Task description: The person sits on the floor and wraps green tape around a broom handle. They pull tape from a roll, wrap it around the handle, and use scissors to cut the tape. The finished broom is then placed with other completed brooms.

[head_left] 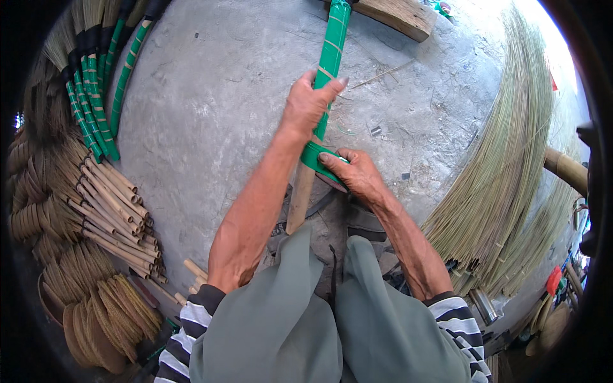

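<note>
One green-wrapped handle (333, 48), running from top centre to just below mid-frame.
Left hand (308, 105) wraps it, fingers closed; right hand (357, 172), near centre, pinches a green tape roll (318, 165) between thumb and fingers.

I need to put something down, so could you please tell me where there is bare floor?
The barest floor lies between the green-wrapped broom handles and the left hand. Another patch, with a few small scraps, lies between the right hand and the long dry stalks. It is crowded at far left, around the bamboo sticks.
</note>
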`<action>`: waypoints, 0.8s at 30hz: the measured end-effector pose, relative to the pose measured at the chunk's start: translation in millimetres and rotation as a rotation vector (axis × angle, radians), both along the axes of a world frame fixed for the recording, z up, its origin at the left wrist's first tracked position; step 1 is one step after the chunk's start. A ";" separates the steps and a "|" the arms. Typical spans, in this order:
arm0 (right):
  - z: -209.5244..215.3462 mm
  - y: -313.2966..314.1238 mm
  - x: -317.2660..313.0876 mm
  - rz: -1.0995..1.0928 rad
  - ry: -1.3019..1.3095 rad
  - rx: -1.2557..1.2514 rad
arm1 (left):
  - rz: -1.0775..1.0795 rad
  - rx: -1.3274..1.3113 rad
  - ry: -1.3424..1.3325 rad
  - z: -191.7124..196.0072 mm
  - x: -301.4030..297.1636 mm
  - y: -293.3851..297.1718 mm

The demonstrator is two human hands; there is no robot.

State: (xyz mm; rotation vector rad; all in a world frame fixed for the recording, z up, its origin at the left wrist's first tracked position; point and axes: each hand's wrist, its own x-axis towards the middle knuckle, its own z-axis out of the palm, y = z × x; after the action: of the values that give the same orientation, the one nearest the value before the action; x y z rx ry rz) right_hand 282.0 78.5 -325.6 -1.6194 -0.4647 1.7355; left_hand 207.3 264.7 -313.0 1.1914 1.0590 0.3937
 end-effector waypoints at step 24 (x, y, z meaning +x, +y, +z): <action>9.4 10.4 -17.7 0.103 -0.091 -0.080 | -0.002 -0.111 0.030 1.1 -16.1 2.2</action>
State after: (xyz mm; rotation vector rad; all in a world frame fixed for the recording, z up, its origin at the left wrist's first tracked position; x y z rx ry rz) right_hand 264.2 88.9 -316.2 -1.7645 -0.5365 1.7807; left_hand 191.3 266.9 -311.9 1.1023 1.0919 0.3117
